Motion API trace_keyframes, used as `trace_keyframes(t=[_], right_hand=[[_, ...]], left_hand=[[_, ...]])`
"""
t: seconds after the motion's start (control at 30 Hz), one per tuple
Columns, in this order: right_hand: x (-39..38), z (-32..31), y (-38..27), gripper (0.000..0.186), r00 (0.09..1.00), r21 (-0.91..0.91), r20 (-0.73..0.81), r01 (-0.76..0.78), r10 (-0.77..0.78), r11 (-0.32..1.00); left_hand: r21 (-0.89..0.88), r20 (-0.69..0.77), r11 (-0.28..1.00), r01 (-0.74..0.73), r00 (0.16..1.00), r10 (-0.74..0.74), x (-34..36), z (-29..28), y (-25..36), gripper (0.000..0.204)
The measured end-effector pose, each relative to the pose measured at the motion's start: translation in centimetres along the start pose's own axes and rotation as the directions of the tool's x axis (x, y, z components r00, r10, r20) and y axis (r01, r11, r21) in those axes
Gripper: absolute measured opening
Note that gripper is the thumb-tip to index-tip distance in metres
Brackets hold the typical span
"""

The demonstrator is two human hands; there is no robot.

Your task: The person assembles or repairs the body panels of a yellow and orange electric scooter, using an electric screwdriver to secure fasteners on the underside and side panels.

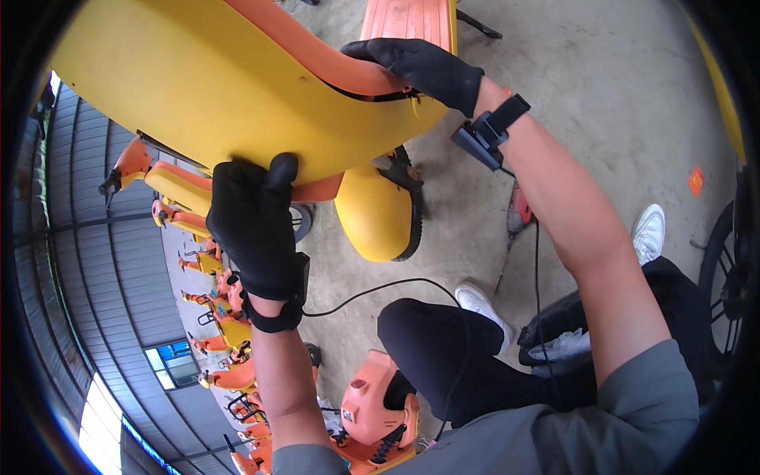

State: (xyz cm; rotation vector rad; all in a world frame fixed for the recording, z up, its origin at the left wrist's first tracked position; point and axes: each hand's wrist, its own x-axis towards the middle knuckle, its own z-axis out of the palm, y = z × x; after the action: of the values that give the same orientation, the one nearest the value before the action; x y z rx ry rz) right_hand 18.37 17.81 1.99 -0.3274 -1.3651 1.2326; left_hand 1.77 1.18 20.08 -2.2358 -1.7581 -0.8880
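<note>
A large yellow scooter body panel fills the upper left, edged by a curved orange trim strip. My left hand, in a black glove, is closed at the panel's lower edge, its thumb against the yellow surface and its fingertips hidden. Also gloved in black, my right hand wraps over the trim's right end, where a dark gap shows between trim and panel. Below them is the scooter's yellow front fender, over a black tyre. Both wrists carry strapped dark devices.
A red power drill with a long bit stands on the concrete floor near my right forearm. A black cable crosses by my knee. Orange-yellow scooters line the left side. A black wheel is at far right.
</note>
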Motion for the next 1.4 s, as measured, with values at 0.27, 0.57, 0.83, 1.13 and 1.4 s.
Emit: trace_keyframes(t=[0.27, 0.57, 0.83, 1.13, 1.4], right_hand=[[-3.2, -2.1, 5.3, 0.053, 0.896, -0.178, -0.186, -0.435, 0.404, 0.882], [-2.6, -1.4, 5.7, 0.042, 0.882, -0.482, -0.471, -0.271, 0.015, 0.833], [-3.5, -1.0, 0.4, 0.057, 0.994, -0.173, -0.109, -0.009, -0.01, 0.985], [-4.9, 0.2, -1.4, 0.042, 0.894, -0.557, -0.261, 0.17, -0.365, 0.813], [-9.0, 4.5, -2.2, 0.039, 0.908, -0.272, -0.379, 0.073, -0.177, 0.959]], left_hand=[[0.055, -0.039, 0.996, 0.074, 0.997, -0.072, -2.3, 2.0, 1.5, 0.03], [-0.287, 0.137, 0.916, 0.28, 0.959, -0.249, -9.0, 11.0, -0.4, 0.033], [-0.341, -0.098, 0.89, 0.302, 0.93, -0.354, -8.7, 14.6, -1.2, 0.04], [-0.13, -0.161, 0.921, 0.368, 0.908, -0.386, -7.7, 14.5, -2.2, 0.035], [-0.213, -0.119, 0.913, 0.347, 0.918, -0.377, -8.1, 14.9, -3.1, 0.044]])
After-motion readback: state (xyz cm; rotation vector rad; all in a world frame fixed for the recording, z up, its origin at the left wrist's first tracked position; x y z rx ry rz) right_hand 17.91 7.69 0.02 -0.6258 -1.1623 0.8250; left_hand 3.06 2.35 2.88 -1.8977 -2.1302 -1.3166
